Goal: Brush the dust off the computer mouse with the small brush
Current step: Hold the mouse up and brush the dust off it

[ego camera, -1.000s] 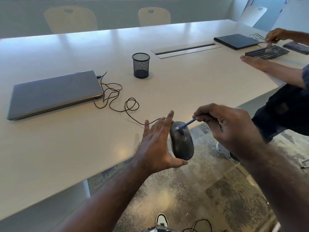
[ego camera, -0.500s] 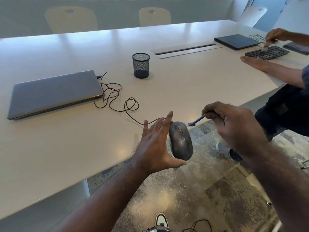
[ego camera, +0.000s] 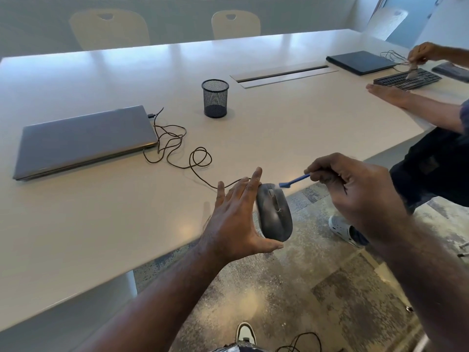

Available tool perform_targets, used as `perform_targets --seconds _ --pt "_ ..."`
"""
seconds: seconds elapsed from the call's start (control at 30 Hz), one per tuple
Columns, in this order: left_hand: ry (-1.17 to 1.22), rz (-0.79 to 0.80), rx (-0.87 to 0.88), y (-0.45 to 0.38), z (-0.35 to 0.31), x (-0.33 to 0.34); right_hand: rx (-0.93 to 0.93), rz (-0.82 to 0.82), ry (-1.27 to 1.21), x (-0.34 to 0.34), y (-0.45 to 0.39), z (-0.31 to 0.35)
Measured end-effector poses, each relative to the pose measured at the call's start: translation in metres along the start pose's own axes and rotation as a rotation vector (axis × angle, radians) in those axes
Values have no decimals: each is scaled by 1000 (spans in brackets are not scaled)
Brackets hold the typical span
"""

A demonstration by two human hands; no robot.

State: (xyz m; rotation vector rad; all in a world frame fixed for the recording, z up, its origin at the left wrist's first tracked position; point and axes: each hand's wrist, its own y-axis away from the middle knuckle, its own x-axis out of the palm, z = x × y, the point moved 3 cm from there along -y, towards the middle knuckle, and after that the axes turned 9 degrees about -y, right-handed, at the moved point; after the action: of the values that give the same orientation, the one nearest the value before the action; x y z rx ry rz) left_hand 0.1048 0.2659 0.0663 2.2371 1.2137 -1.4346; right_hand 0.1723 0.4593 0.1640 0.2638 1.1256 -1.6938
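Note:
A dusty grey wired computer mouse (ego camera: 275, 214) hangs in the air just past the table's front edge. My left hand (ego camera: 236, 219) holds it, thumb under its rear end and straight fingers along its left side. My right hand (ego camera: 355, 196) pinches the blue handle of a small brush (ego camera: 294, 181). The brush's white tip touches the front right of the mouse near its buttons. The mouse's dark cable (ego camera: 177, 148) loops over the table to a closed grey laptop (ego camera: 83, 138).
On the white table (ego camera: 101, 212) stands a black mesh cup (ego camera: 215, 98). At the right another person's hand (ego camera: 390, 94) rests near a black keyboard (ego camera: 408, 78) and a dark closed laptop (ego camera: 360, 62). Their legs are close to my right arm.
The brush swept off the mouse to the right half a second ago and has come back to the mouse's front. My left hand and the mouse have barely moved.

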Motion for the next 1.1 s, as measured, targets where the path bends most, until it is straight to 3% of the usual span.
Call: perform_targets --seconds 0.17,0.37,0.57,0.73,0.93,1.1 --pt "-10 -10 -33 0 6 2 35 146 -16 -2 7 5" --pt "-9 4 -43 -2 7 5 -16 62 -61 -11 8 14" --pt "-19 -9 -45 -3 9 3 -24 168 30 -6 12 9" --pt "-34 -10 -41 -3 7 4 -67 78 30 -9 9 14" --pt "-36 -14 -51 -4 10 2 -40 197 103 -2 9 15" --pt "-31 -6 -49 -3 7 3 -53 68 28 -8 8 17"
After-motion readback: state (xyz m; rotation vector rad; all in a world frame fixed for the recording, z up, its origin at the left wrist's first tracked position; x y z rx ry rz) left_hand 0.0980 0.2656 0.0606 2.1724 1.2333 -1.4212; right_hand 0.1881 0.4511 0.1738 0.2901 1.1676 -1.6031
